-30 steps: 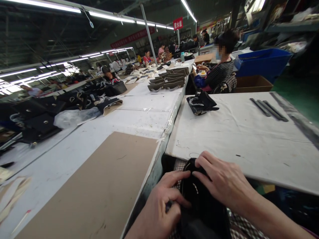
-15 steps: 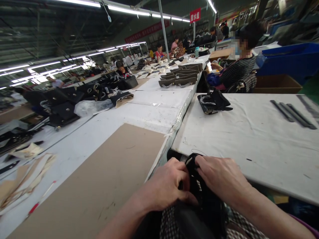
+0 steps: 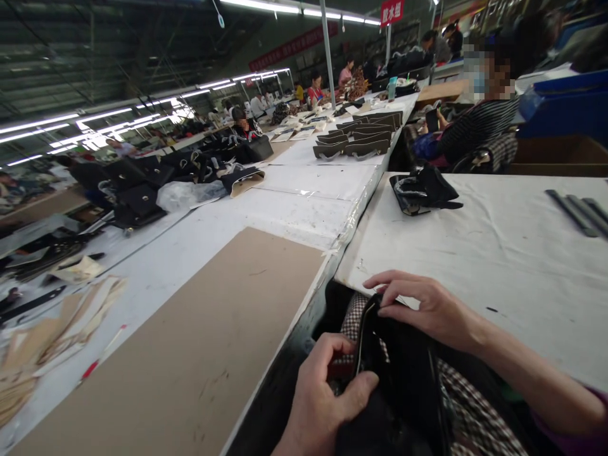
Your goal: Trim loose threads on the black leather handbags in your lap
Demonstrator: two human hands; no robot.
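Observation:
A black bag (image 3: 403, 367) rests on my lap, its opening edge turned toward me and upward. My left hand (image 3: 327, 386) grips the near left edge, thumb on the inner side and fingers curled round the outside. At the top corner, my right hand (image 3: 422, 307) pinches the rim between thumb and fingers, with the forefinger stretched out past it. A pale line runs along the bag's edge. The lower part of the bag falls out of view, and checked cloth (image 3: 475, 405) shows beneath it.
A brown board (image 3: 204, 335) lies on the long white table at left. On the right table (image 3: 513, 266) are another black bag (image 3: 422, 190) and dark strips (image 3: 572, 212). A red-tipped pen (image 3: 90, 368) lies at left. A seated person (image 3: 479, 126) is beyond the right table.
My hands have moved apart: the left has drawn down and back along the bag's edge, while the right has opened up somewhat at the top corner. The view has swung slightly left.

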